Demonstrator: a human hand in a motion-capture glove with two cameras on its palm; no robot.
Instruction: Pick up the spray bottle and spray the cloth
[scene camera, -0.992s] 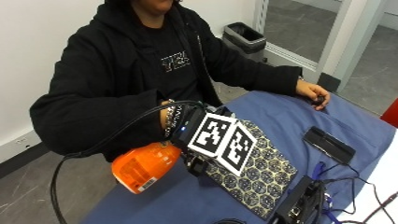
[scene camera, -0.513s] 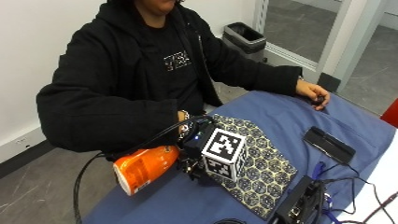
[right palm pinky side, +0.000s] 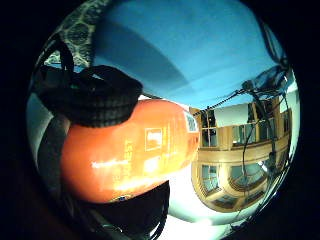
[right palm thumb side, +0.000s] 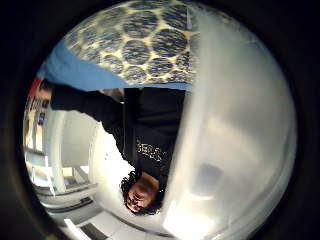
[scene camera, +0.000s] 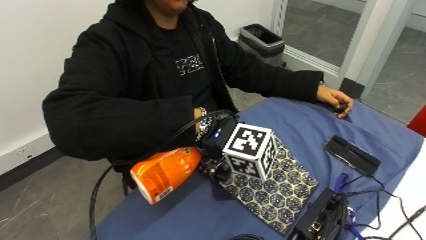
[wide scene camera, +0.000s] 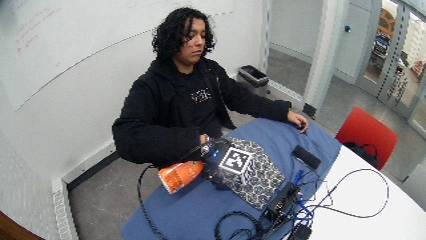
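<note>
orange spray bottle (scene camera: 164, 172) is held tilted above the desk (scene camera: 200, 215), just beside the patterned cloth (scene camera: 276, 187) | right hand (scene camera: 216, 167) fingers (right palm pinky side: 90, 97) are curled round the bottle

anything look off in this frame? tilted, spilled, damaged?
One thing: the orange spray bottle lies nearly on its side in the gloved right hand, base pointing off the table edge, away from the patterned cloth. No spill or damage visible. The cloth lies flat on the blue table.
</note>
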